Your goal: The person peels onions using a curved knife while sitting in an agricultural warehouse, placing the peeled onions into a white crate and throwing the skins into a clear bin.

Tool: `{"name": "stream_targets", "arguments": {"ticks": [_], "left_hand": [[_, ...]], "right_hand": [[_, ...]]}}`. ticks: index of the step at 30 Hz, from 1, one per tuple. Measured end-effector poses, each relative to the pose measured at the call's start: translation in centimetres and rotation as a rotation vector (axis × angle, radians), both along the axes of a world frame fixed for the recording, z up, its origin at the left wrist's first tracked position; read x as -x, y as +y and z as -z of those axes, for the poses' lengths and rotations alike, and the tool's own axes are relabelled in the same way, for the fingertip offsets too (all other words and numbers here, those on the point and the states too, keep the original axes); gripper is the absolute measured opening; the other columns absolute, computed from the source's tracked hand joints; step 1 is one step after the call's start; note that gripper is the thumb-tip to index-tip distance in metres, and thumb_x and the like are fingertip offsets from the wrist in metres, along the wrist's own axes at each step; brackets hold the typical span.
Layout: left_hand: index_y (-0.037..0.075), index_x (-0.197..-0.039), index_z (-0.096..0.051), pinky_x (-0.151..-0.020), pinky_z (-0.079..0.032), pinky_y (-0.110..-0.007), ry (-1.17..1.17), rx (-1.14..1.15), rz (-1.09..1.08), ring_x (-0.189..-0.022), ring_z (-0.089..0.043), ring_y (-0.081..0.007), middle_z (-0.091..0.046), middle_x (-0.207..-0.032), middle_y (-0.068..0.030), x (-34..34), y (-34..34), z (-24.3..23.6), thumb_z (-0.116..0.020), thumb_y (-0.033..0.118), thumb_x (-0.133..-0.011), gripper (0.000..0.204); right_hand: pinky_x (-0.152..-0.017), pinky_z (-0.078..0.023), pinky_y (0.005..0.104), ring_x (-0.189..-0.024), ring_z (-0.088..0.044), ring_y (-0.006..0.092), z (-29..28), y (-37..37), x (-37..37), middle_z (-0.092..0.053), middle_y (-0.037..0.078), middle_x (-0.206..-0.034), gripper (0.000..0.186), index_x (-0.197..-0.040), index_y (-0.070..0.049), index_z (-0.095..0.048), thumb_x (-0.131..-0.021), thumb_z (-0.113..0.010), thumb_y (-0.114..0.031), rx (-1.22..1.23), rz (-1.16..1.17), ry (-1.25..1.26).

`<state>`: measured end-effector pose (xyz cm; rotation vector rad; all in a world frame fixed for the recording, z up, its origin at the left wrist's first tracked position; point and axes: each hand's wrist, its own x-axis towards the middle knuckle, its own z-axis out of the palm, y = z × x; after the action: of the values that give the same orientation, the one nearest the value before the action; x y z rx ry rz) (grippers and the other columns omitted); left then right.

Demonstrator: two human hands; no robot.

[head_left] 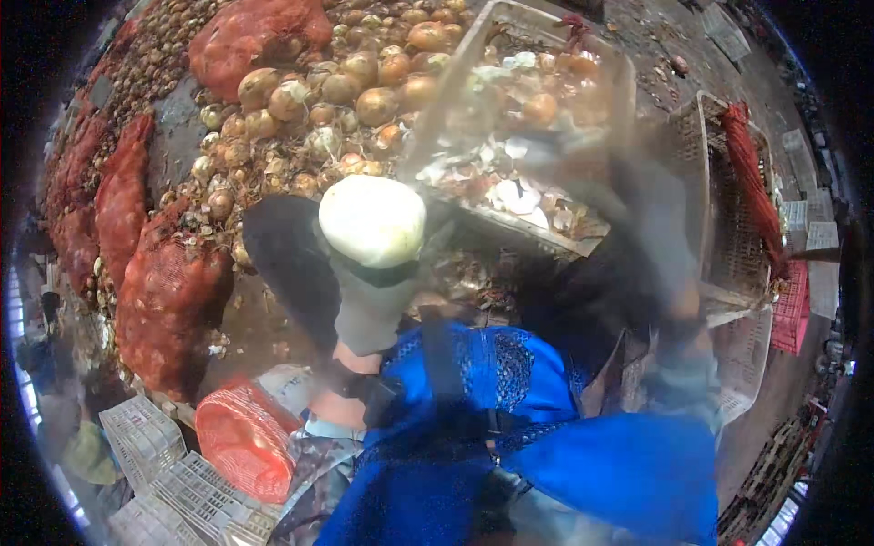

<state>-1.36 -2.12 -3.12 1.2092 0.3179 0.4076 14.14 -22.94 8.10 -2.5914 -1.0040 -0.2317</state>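
A large peeled white onion sits in my left hand, which wears a pale glove and is closed around it from below; most of the fingers are hidden under the onion. My right hand is smeared by motion over the right side of a plastic crate, so its fingers and anything in them cannot be made out. Inside that crate lie white and brown onion skins and some onions. Ahead of my left hand, unpeeled brown onions are heaped on the ground.
Red mesh sacks line the left side, and another red sack lies on the onion heap. A tall crate with red netting over its edge stands at right. White crates are stacked at lower left, beside a red mesh roll.
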Motion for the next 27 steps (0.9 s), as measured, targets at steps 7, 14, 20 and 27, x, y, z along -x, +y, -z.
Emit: {"name": "stream_targets", "arguments": {"ticks": [7,14,20,27], "left_hand": [[0.007,-0.135,-0.028,-0.098,-0.039,-0.044,-0.095,-0.589,-0.229,-0.108,-0.055,-0.0186,-0.058,-0.117,-0.0114,-1.8,-0.9,0.9,-0.074,0.013,-0.075,0.077],[0.008,-0.14,-0.023,-0.095,-0.044,-0.042,-0.101,0.663,0.104,-0.111,-0.053,-0.0273,-0.049,-0.123,-0.0145,-2.5,-2.0,-4.0,-0.051,0.043,-0.087,0.069],[0.005,-0.134,-0.035,-0.091,-0.047,-0.038,0.007,0.126,0.163,-0.114,-0.05,-0.0226,-0.05,-0.121,-0.0112,-2.7,-1.0,-3.2,-0.075,0.046,-0.068,0.087],[0.005,-0.132,-0.037,-0.097,-0.043,-0.038,0.009,0.607,0.224,-0.113,-0.052,-0.0246,-0.05,-0.126,-0.0125,-2.1,-2.6,-5.2,-0.031,0.055,-0.094,0.063]], "right_hand": [[-0.071,-0.046,0.0425,-0.081,-0.063,0.0331,3.5,2.0,1.0,-0.063,0.018,-0.085,0.056,-0.105,-0.004,-0.054,-0.074,-0.067,-0.048,-0.145,0.2,0.758],[-0.084,-0.042,0.0273,-0.098,-0.05,0.0126,4.9,4.2,6.0,-0.055,0.008,-0.11,0.059,-0.122,0.0,-0.045,-0.074,-0.073,-0.021,-0.875,-0.035,1.139],[-0.081,-0.045,0.031,-0.094,-0.056,0.0166,5.5,2.2,6.2,-0.058,0.011,-0.107,0.059,-0.121,-0.001,-0.046,-0.076,-0.071,-0.031,-0.705,0.014,1.223],[-0.062,-0.049,0.0401,-0.071,-0.064,0.0308,2.8,0.7,5.4,-0.064,0.01,-0.08,0.055,-0.096,-0.007,-0.058,-0.066,-0.074,-0.05,-0.222,0.022,0.469]]}}
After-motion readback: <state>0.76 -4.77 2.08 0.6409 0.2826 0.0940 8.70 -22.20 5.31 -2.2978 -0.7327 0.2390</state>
